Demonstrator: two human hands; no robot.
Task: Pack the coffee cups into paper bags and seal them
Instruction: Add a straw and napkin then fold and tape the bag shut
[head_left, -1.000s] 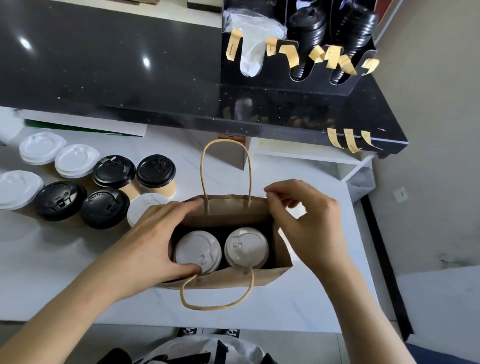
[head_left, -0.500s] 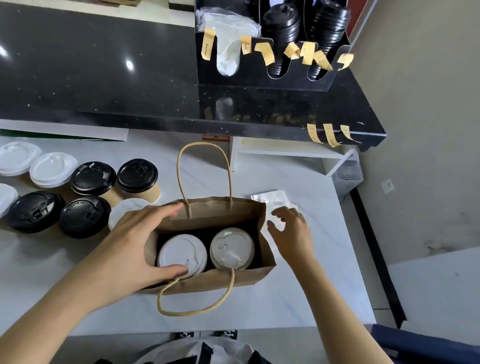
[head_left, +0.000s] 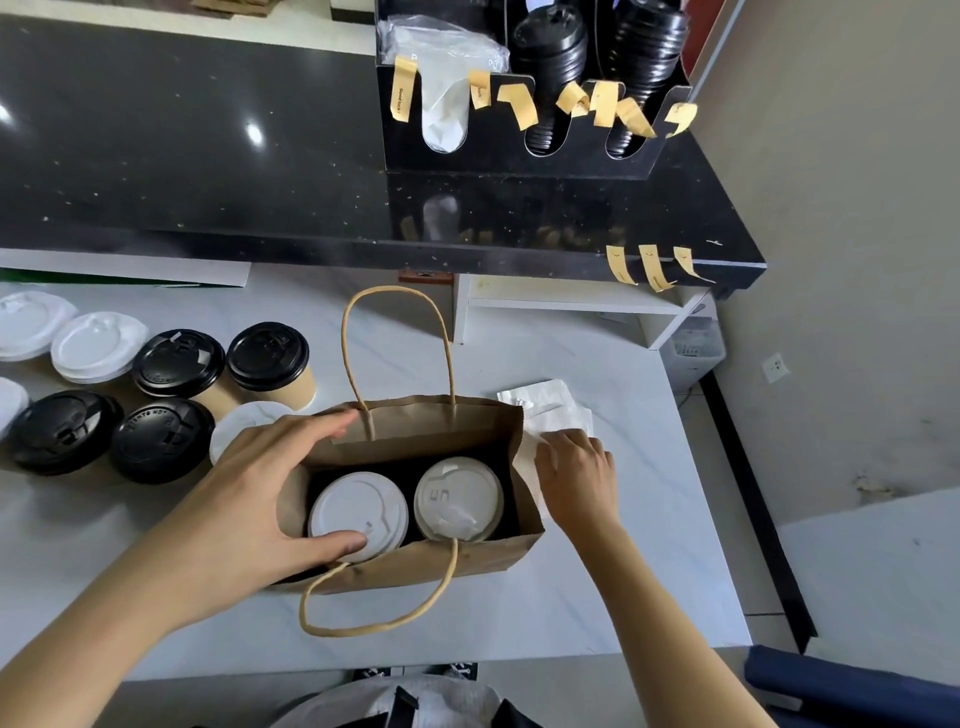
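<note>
A brown paper bag (head_left: 483, 566) stands open on the white counter with two white-lidded coffee cups inside, one on the left (head_left: 353, 506) and one on the right (head_left: 460, 496). My left hand (head_left: 249, 499) grips the bag's left end, with the fingers on its far rim and the thumb on the left cup's lid. My right hand (head_left: 579, 480) is just right of the bag. Its bent fingers are down on a stack of white napkins (head_left: 550, 405) and pinch the near edge. One bag handle stands up at the back; the other hangs over the front.
Several black-lidded cups (head_left: 270, 358) and white lids (head_left: 96, 345) sit left of the bag. A black raised counter (head_left: 208, 156) carries a black lid organiser (head_left: 519, 150) with yellow sticker strips (head_left: 652, 267). The white counter's edge (head_left: 727, 597) drops off at the right.
My right hand left the bag's far right rim and moved right and down onto the white napkins. My left hand kept its hold on the bag's left end.
</note>
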